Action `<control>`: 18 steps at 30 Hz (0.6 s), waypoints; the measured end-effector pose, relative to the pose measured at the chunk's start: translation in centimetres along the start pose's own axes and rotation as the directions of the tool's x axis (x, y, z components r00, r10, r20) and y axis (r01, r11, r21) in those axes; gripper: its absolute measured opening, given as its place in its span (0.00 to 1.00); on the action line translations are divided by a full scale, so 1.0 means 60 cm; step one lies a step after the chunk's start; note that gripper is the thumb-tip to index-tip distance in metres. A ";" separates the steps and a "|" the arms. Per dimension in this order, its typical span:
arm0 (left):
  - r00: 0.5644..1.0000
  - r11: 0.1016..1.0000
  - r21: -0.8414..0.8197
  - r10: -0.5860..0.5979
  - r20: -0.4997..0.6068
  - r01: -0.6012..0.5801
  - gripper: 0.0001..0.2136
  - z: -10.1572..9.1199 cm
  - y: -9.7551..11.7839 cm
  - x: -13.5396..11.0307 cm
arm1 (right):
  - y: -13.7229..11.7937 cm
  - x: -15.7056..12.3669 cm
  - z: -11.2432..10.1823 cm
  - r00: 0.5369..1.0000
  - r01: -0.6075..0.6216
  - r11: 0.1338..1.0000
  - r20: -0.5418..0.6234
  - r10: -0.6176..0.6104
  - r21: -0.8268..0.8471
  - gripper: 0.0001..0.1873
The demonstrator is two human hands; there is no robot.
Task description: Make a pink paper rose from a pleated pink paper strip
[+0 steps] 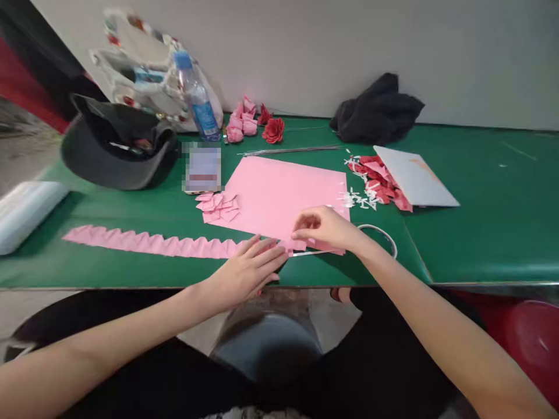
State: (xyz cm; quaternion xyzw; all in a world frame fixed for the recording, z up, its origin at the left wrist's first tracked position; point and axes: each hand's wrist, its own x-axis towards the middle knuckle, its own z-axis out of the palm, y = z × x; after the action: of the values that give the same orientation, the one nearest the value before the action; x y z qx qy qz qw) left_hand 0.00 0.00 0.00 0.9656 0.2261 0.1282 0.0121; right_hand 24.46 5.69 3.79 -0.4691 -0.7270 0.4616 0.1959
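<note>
A long pink strip of folded paper (144, 242) lies along the front of the green table (480, 221). My left hand (248, 270) lies flat, fingers stretched out, pressing the strip's right end. My right hand (325, 228) pinches the strip's end piece at the front edge of a large pink paper sheet (279, 192). A thin white strip (305, 253) runs under my right hand. Small folded pink pieces (218, 206) sit just left of the sheet.
Pink and red paper roses (253, 122), a water bottle (198, 105), a printed bag (140, 64), a dark cap (117, 145), thin wires (288, 151), a black cloth (375, 110), red scraps (379, 183), a white card (414, 177), a white roll (26, 212), a white ring (384, 235).
</note>
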 end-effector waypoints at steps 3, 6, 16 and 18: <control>1.000 1.000 -0.006 0.000 0.007 0.000 0.18 0.000 -0.002 0.002 | 0.002 -0.001 0.003 0.999 -0.005 1.000 0.033 0.005 -0.003 0.05; 1.000 1.000 -0.016 0.010 -0.004 -0.010 0.18 -0.003 -0.001 0.005 | 0.004 -0.001 0.005 0.998 -0.009 1.000 0.060 0.010 -0.004 0.04; 0.999 1.000 -0.013 0.020 -0.031 -0.020 0.18 -0.002 0.002 0.007 | 0.008 -0.002 0.006 0.998 -0.002 1.000 0.066 0.004 -0.026 0.04; 1.000 1.000 -0.010 0.011 -0.015 -0.011 0.19 0.001 0.003 0.008 | 0.006 -0.003 0.006 0.998 -0.004 0.999 0.063 0.006 -0.032 0.04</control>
State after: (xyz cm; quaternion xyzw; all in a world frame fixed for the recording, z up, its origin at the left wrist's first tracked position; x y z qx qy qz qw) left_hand 0.51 0.02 0.07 0.9657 0.2203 0.1365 0.0147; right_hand 24.48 5.42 3.30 -0.4591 -0.7389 0.4651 0.1644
